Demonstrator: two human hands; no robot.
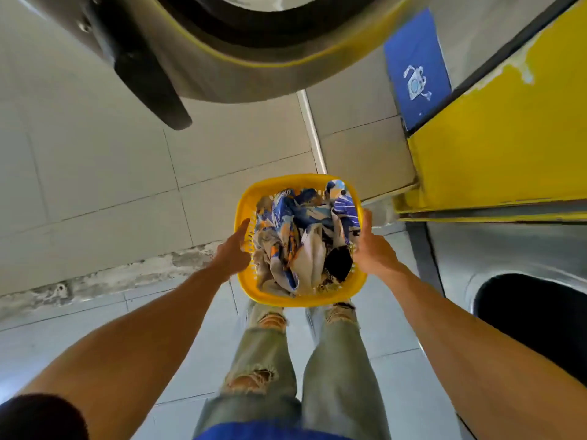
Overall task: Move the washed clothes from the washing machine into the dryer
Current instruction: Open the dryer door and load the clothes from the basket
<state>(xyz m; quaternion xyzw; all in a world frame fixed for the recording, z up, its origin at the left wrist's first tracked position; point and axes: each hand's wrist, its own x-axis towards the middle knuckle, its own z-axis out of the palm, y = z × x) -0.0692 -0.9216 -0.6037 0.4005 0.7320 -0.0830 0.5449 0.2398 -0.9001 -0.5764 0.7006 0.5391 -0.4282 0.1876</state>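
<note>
A yellow plastic laundry basket (pixel 279 185) sits low in front of my legs, filled with crumpled blue, white and orange patterned clothes (pixel 295 236). My left hand (pixel 233 250) lies against the basket's left rim, fingers stretched forward. My right hand (pixel 370 246) grips the right rim. A steel machine front with a dark round opening (pixel 536 322) stands at the right. An open round machine door (pixel 222 46) hangs overhead at the top.
A yellow panel (pixel 495 138) with a blue sticker (pixel 416 68) runs above the right machine. Grey tiled floor (pixel 95 173) spreads to the left, with a rough concrete strip (pixel 111 274) across it. My legs in torn jeans (pixel 298 360) stand below the basket.
</note>
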